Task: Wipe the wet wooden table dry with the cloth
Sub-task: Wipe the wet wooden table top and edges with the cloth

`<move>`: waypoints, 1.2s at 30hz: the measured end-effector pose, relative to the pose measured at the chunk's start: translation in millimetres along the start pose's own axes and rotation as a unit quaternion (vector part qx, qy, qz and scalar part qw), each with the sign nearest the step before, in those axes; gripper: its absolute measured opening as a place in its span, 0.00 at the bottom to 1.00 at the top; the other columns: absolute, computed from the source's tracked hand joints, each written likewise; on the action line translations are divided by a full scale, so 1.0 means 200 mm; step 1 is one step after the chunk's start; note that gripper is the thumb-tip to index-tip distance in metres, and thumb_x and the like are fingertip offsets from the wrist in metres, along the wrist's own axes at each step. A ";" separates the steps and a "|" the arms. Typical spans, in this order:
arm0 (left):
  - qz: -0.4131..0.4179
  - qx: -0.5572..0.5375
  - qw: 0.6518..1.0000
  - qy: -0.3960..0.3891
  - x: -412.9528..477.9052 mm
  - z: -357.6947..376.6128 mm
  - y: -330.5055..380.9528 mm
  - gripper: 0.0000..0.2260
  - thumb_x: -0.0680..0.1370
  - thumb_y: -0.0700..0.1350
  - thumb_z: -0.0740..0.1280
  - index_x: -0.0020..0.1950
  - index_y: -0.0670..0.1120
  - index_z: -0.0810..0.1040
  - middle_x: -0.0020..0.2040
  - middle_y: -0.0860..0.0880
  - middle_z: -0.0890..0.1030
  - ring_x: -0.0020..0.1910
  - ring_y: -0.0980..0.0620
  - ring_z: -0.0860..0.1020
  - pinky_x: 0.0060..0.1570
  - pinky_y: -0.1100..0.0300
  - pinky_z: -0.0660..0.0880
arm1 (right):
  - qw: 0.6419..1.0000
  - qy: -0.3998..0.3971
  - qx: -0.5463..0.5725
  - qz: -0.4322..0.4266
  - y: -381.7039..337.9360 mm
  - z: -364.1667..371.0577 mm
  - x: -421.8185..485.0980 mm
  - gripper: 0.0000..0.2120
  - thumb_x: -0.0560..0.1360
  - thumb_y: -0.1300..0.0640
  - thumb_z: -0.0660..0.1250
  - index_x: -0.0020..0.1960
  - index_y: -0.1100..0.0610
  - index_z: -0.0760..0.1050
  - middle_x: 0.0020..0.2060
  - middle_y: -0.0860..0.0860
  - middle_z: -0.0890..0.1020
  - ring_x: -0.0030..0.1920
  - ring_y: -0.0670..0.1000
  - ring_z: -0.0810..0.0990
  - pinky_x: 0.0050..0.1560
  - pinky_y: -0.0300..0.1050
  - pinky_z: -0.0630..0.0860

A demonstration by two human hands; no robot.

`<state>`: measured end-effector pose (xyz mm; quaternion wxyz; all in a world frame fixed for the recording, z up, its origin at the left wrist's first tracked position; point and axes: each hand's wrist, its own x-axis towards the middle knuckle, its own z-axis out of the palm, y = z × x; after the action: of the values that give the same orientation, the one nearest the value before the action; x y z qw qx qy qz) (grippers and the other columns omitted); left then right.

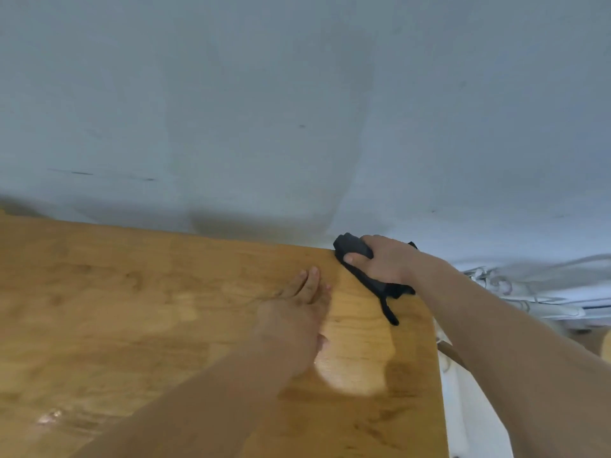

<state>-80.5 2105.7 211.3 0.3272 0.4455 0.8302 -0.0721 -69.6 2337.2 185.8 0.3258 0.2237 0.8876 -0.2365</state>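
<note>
Dark cloth (353, 248) sits bunched at the wooden desk's (132, 309) far right corner, clutched by the right grip (386, 262); the left grip (294, 319) lies flat, fingers seemingly straight.

So that's two hands, the left hand (294, 312) and the right hand (383, 259), plus one dark cloth (352, 246), one wooden surface (132, 309) and one pale wall (297, 94). There's also a tangle of white cables (496, 282) far right, too blurry to count.
</note>
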 end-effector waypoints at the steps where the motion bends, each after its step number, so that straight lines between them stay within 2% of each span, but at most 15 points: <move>1: 0.015 -0.025 1.000 0.001 -0.01 -0.01 -0.03 0.35 0.84 0.57 0.60 0.83 0.55 0.42 0.82 0.54 0.33 0.82 0.54 0.39 0.74 0.49 0.64 | 1.000 -0.013 -0.006 -0.011 -0.09 0.02 0.02 0.25 0.79 0.31 0.57 0.64 0.48 0.72 0.57 0.48 0.79 0.56 0.54 0.78 0.63 0.56 0.74; 3: 0.017 -0.110 0.994 0.020 -0.05 -0.03 -0.14 0.29 0.82 0.54 0.63 0.81 0.55 0.56 0.84 0.56 0.46 0.80 0.52 0.56 0.67 0.50 0.72 | 0.999 -0.031 -0.015 -0.034 -0.30 0.06 0.06 0.25 0.79 0.31 0.58 0.66 0.48 0.71 0.58 0.48 0.79 0.57 0.53 0.78 0.63 0.55 0.74; 4: 0.005 -0.145 0.988 0.046 -0.10 -0.04 -0.22 0.23 0.82 0.54 0.64 0.76 0.54 0.64 0.82 0.56 0.55 0.74 0.50 0.67 0.59 0.52 0.75 | 0.998 -0.035 -0.022 -0.045 -0.41 0.09 0.09 0.25 0.79 0.31 0.57 0.66 0.48 0.71 0.58 0.48 0.80 0.56 0.53 0.78 0.62 0.54 0.74; 5: -0.014 -0.151 0.986 0.073 -0.15 -0.05 -0.32 0.17 0.81 0.53 0.64 0.69 0.53 0.69 0.78 0.54 0.64 0.67 0.50 0.72 0.50 0.53 0.76 | 0.997 -0.035 -0.032 -0.057 -0.53 0.11 0.12 0.25 0.79 0.31 0.57 0.66 0.48 0.71 0.58 0.48 0.80 0.56 0.53 0.78 0.61 0.54 0.75; 6: -0.041 -0.136 0.986 0.088 -0.21 -0.05 -0.42 0.13 0.80 0.53 0.64 0.64 0.52 0.71 0.75 0.52 0.67 0.64 0.49 0.73 0.46 0.54 0.74 | 0.996 -0.032 -0.045 -0.070 -0.65 0.13 0.14 0.26 0.80 0.31 0.56 0.67 0.49 0.70 0.58 0.48 0.80 0.56 0.53 0.78 0.60 0.54 0.75; 7: -0.070 -0.117 0.986 0.091 -0.26 -0.02 -0.52 0.15 0.80 0.53 0.65 0.65 0.52 0.72 0.75 0.51 0.66 0.66 0.48 0.72 0.48 0.52 0.75 | 0.995 -0.027 -0.058 -0.079 -0.77 0.16 0.17 0.28 0.80 0.31 0.55 0.69 0.50 0.69 0.59 0.49 0.79 0.56 0.54 0.78 0.60 0.55 0.76; 9: -0.129 -0.087 0.986 0.061 -0.35 0.04 -0.72 0.26 0.80 0.58 0.67 0.75 0.50 0.67 0.82 0.48 0.55 0.78 0.45 0.61 0.65 0.47 0.72 | 0.992 -0.005 -0.082 -0.090 -0.98 0.22 0.22 0.31 0.80 0.30 0.54 0.71 0.52 0.68 0.63 0.52 0.78 0.59 0.57 0.78 0.60 0.57 0.76; 11: -0.170 -0.064 0.983 0.032 -0.42 0.09 -0.85 0.39 0.78 0.62 0.68 0.82 0.46 0.56 0.84 0.45 0.45 0.82 0.43 0.49 0.75 0.46 0.61 | 0.989 0.023 -0.111 -0.093 -1.14 0.29 0.26 0.34 0.80 0.30 0.52 0.74 0.53 0.65 0.67 0.55 0.75 0.63 0.60 0.77 0.62 0.59 0.74; 13: -0.176 -0.069 0.982 0.022 -0.45 0.14 -0.91 0.47 0.77 0.65 0.67 0.84 0.46 0.45 0.83 0.44 0.39 0.82 0.43 0.43 0.78 0.48 0.56 | 0.985 0.052 -0.130 -0.102 -1.21 0.34 0.25 0.35 0.80 0.30 0.50 0.77 0.53 0.62 0.70 0.57 0.72 0.66 0.61 0.74 0.64 0.60 0.72; 17: -0.169 -0.083 0.982 0.023 -0.45 0.18 -0.94 0.47 0.78 0.67 0.64 0.83 0.48 0.38 0.83 0.47 0.35 0.82 0.46 0.38 0.79 0.50 0.56 | 0.987 0.043 -0.106 -0.113 -1.04 0.30 0.21 0.37 0.78 0.27 0.51 0.78 0.50 0.61 0.71 0.54 0.71 0.68 0.59 0.73 0.66 0.59 0.72; 21: -0.164 -0.078 0.983 0.025 -0.44 0.19 -0.96 0.47 0.78 0.68 0.62 0.83 0.48 0.39 0.83 0.46 0.35 0.82 0.45 0.38 0.80 0.51 0.52 | 0.997 0.009 -0.074 -0.025 -0.65 0.17 0.12 0.37 0.76 0.25 0.53 0.75 0.49 0.65 0.67 0.52 0.75 0.63 0.57 0.76 0.65 0.58 0.73; 26: -0.156 -0.060 0.985 0.039 -0.46 0.18 -0.95 0.46 0.78 0.69 0.60 0.83 0.48 0.38 0.83 0.47 0.36 0.82 0.46 0.40 0.78 0.53 0.53 | 0.996 -0.011 0.012 0.085 -0.30 0.03 0.05 0.29 0.73 0.25 0.62 0.63 0.45 0.71 0.58 0.50 0.80 0.56 0.54 0.78 0.60 0.53 0.75; 30: -0.149 -0.054 0.986 0.048 -0.46 0.18 -0.95 0.45 0.78 0.70 0.59 0.83 0.49 0.38 0.83 0.48 0.36 0.82 0.46 0.40 0.77 0.52 0.58 | 0.996 -0.042 -0.035 0.075 -0.40 -0.02 0.05 0.31 0.75 0.27 0.61 0.66 0.49 0.74 0.60 0.50 0.81 0.56 0.54 0.79 0.56 0.49 0.73; 32: -0.145 -0.046 0.987 0.049 -0.46 0.19 -0.96 0.45 0.78 0.70 0.58 0.83 0.49 0.38 0.83 0.48 0.36 0.82 0.45 0.40 0.76 0.52 0.60 | 0.996 -0.039 -0.061 0.051 -0.52 0.02 0.06 0.34 0.75 0.26 0.61 0.69 0.49 0.73 0.64 0.51 0.80 0.59 0.55 0.79 0.61 0.52 0.74; 36: -0.138 -0.024 0.990 0.033 -0.47 0.17 -0.96 0.45 0.80 0.69 0.55 0.82 0.46 0.35 0.82 0.45 0.34 0.82 0.43 0.38 0.76 0.51 0.58 | 0.996 0.002 -0.084 -0.016 -0.91 0.16 0.10 0.39 0.74 0.27 0.62 0.78 0.47 0.65 0.72 0.50 0.75 0.69 0.57 0.75 0.68 0.56 0.72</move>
<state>-178.0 1913.6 208.7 0.2968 0.3208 0.8957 -0.0820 -168.9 2181.2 200.2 0.3382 0.1815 0.9083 -0.1664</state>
